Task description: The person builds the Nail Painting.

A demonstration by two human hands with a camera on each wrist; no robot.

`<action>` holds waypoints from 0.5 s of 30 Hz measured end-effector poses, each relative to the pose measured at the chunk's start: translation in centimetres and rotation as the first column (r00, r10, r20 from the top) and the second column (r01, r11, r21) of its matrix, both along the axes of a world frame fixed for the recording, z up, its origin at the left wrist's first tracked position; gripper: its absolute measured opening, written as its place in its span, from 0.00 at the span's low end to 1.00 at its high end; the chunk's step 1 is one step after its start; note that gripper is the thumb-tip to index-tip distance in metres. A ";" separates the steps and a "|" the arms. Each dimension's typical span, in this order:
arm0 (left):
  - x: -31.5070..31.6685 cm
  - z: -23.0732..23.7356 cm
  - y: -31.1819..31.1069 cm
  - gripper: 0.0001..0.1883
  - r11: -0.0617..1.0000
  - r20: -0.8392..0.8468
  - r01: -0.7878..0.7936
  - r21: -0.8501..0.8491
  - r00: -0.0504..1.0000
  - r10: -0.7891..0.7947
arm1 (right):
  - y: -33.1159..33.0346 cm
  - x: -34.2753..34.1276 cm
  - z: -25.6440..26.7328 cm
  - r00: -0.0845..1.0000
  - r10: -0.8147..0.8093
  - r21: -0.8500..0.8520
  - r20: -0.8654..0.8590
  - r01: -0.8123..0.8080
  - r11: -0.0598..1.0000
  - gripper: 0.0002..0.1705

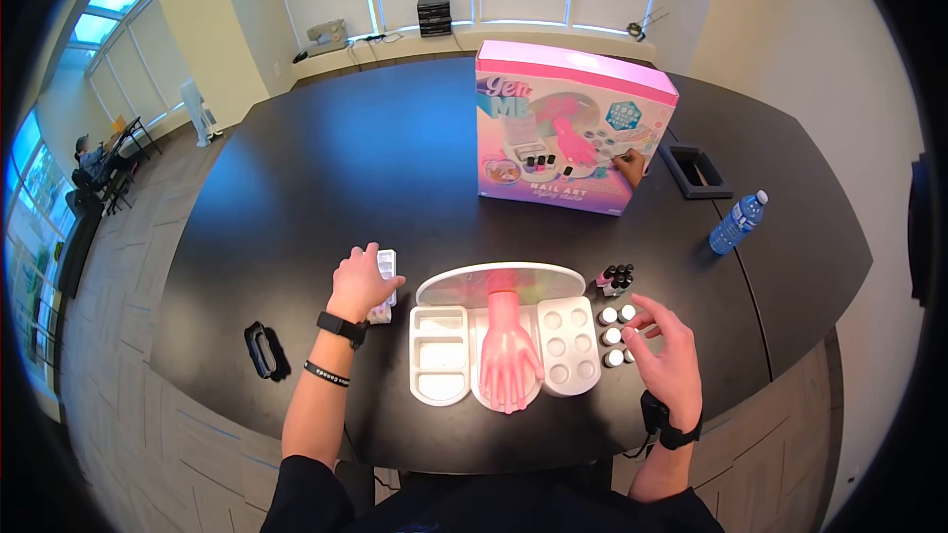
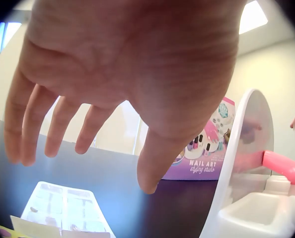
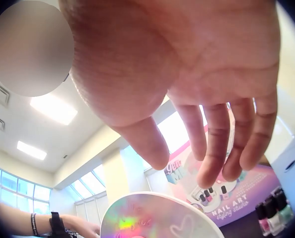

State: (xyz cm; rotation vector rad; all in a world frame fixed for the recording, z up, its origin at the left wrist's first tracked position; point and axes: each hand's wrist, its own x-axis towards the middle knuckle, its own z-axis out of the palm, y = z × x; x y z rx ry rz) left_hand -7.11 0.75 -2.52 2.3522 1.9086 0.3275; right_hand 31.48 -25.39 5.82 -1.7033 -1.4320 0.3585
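My left hand (image 1: 361, 282) hovers over a small white compartment tray (image 2: 75, 206), fingers spread and thumb apart, with nothing in its grasp. Cardboard flaps stick up at the tray's near end in the left wrist view. Over several small white-topped pots (image 1: 612, 337), my right hand (image 1: 670, 355) hangs with loosely bent fingers and partly hides them; its palm looks bare in the right wrist view. Between the hands stands a white nail-art station (image 1: 439, 390) with a pink model hand (image 1: 506, 341) and a curved mirror (image 1: 449, 286).
Several nail polish bottles (image 1: 616, 279) stand behind the pots. A Nail Art box (image 1: 558, 153) stands upright farther back. At right are a blue water bottle (image 1: 736, 224) and a table recess (image 1: 696, 173). A dark strap (image 1: 262, 349) lies left.
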 end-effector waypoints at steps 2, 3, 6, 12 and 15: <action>0.5 -0.4 0.9 0.42 0.985 -0.094 -0.063 -0.157 0.994 0.049 | 0.0 0.1 0.1 1.000 -0.006 0.005 0.008 0.006 1.000 0.25; 0.6 -0.8 1.2 0.42 0.986 -0.093 -0.062 -0.157 0.995 0.048 | -0.1 0.1 0.1 1.000 -0.007 -0.001 0.006 0.007 1.000 0.25; 0.7 -1.7 2.0 0.43 0.973 -0.129 -0.083 -0.215 0.990 0.056 | -0.2 0.1 0.1 1.000 -0.009 -0.012 0.005 0.009 1.000 0.25; 0.4 -2.9 2.5 0.46 0.978 -0.120 -0.102 -0.184 0.989 0.081 | -0.3 0.1 -0.3 1.000 0.002 -0.026 0.013 -0.002 1.000 0.24; 0.6 -2.6 2.2 0.47 0.974 -0.091 -0.116 -0.195 0.991 0.099 | -0.2 0.1 -0.4 1.000 0.012 -0.026 0.023 -0.011 1.000 0.24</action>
